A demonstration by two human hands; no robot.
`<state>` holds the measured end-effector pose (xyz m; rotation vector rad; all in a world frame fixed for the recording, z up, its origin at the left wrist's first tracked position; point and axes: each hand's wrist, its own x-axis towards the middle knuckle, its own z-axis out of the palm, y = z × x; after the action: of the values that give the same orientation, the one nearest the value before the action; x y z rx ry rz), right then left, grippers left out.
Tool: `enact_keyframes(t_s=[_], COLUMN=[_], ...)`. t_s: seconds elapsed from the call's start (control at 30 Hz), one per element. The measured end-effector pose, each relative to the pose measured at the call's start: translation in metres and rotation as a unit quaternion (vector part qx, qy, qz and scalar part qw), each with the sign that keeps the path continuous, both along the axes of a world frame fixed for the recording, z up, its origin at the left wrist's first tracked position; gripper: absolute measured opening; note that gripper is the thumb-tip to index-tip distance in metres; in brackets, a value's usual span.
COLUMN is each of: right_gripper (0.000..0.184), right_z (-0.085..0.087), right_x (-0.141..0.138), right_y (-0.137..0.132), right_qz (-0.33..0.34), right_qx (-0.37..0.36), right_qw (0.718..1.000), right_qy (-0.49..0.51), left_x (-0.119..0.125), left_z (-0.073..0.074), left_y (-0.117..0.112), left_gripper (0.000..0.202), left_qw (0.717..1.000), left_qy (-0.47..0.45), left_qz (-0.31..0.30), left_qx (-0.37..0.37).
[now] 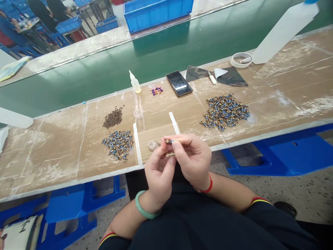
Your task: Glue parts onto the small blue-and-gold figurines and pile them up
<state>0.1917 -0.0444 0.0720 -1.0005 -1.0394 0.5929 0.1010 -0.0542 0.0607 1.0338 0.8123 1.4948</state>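
Note:
My right hand (194,158) pinches a tiny blue and gold figurine (169,141) between thumb and fingers, just above the table's front edge. My left hand (160,173) is closed right beside it, its fingertips meeting the figurine's left end; whatever those fingers hold is too small to make out. Under the hands lies a cardboard mat (145,135) with a small, round, clear glossy dish or blob (153,145) on it. Left of the mat is a pile of similar blue and gold figurines (118,144), and behind that a heap of small brown discs (113,118).
Another figurine pile (226,111) lies to the right. Along the back stand a glue bottle (135,83), small purple-orange pieces (156,91), a phone (179,83), a small white-handled tool (212,78) and a tape roll (241,60). White strips (137,144) flank the mat. Blue stools (291,152) sit below.

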Motion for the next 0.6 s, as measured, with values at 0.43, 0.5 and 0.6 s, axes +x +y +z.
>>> enact_keyframes(t_s=[0.43, 0.5, 0.6], right_gripper=[0.018, 0.02, 0.028], right_z=[0.0015, 0.0006, -0.0036], right_x=[-0.0008, 0.0012, 0.009], right_y=[-0.0029, -0.0032, -0.0016], right_qz=[-0.013, -0.014, -0.024], right_qx=[0.029, 0.047, 0.118], right_qw=[0.999, 0.998, 0.984], right_qy=[-0.028, -0.049, -0.128], left_x=[-0.0023, -0.0032, -0.0035], left_z=[-0.0058, -0.004, 0.0039], left_y=[-0.0056, -0.0055, -0.0024], left_gripper=[0.032, 0.036, 0.039], left_qw=[1.0, 1.0, 0.998], left_qy=[0.011, 0.006, -0.015], left_qz=[0.001, -0.018, -0.061], left_qx=[-0.003, 0.005, 0.016])
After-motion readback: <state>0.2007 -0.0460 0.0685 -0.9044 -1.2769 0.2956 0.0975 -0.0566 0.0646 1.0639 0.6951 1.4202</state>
